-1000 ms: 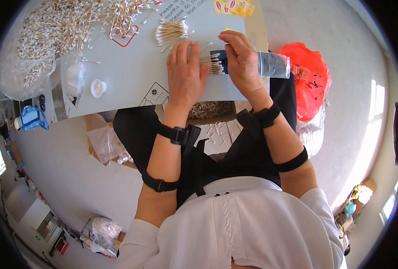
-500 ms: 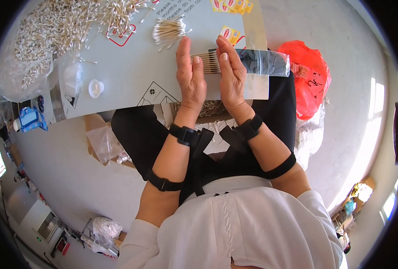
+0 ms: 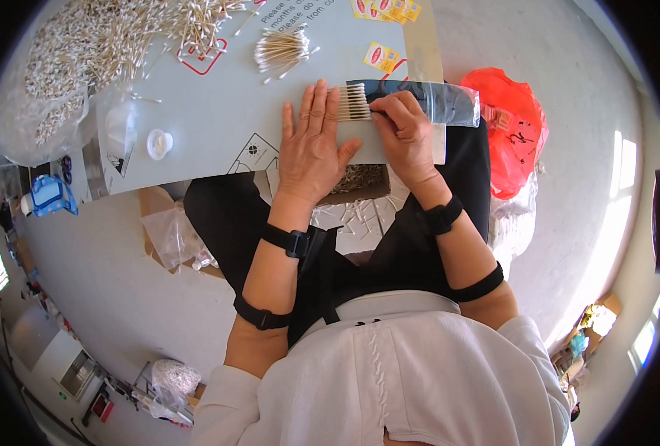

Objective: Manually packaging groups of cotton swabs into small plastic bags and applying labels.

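A row of cotton swabs [image 3: 353,102] pokes out of the mouth of a clear plastic sleeve [image 3: 438,102] that lies on a pale grey board [image 3: 218,111]. My left hand [image 3: 312,146] lies flat and open on the board, its fingertips against the swab ends. My right hand [image 3: 405,134] grips the sleeve at its mouth, thumb and fingers pinched over the swabs. A small loose bundle of swabs [image 3: 282,52] lies further up the board.
A big heap of loose swabs [image 3: 85,44] fills the board's far left. A small white cap [image 3: 159,143] and a clear bag [image 3: 120,130] lie near it. Yellow labels [image 3: 381,56] lie at the top. A red plastic bag [image 3: 510,130] sits on the right.
Both hands stood edge-up, pressing the swab row between the palms; now the left lies flat and the right has closed on the sleeve's mouth.
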A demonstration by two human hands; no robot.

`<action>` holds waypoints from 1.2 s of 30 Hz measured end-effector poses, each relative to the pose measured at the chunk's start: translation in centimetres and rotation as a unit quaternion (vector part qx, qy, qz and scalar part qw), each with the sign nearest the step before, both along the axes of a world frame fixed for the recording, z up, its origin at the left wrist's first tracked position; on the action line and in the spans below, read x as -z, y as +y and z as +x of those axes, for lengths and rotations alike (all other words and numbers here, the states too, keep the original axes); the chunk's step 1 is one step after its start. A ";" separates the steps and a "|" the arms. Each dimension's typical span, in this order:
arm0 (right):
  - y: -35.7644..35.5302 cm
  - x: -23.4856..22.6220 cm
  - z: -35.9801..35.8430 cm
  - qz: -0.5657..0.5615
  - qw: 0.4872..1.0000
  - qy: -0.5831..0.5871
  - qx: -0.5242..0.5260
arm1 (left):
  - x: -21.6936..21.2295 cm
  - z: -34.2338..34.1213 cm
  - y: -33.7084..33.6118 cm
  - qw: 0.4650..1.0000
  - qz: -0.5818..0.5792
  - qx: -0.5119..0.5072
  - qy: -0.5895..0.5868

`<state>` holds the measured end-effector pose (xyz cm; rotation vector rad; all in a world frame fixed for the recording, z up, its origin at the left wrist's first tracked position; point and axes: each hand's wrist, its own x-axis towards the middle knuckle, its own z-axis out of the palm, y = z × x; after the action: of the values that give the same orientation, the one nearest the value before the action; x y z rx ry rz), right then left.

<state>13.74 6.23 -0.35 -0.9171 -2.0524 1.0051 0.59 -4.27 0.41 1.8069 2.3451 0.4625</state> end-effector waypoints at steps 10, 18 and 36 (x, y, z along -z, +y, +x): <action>0.0 0.0 -0.2 0.067 0.997 -0.032 -0.023 | 0.3 0.4 -0.1 1.000 -0.013 -0.012 0.004; -0.1 -0.2 -0.5 0.046 0.999 -0.018 -0.003 | 0.2 0.4 0.0 1.000 -0.019 -0.013 0.007; 0.4 -0.4 -1.6 0.061 0.994 -0.085 0.023 | 0.3 0.4 0.0 1.000 -0.019 -0.016 0.004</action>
<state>12.17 6.68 0.01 -1.0095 -2.1959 0.7918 0.96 -4.28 0.14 1.7607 2.3735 0.4135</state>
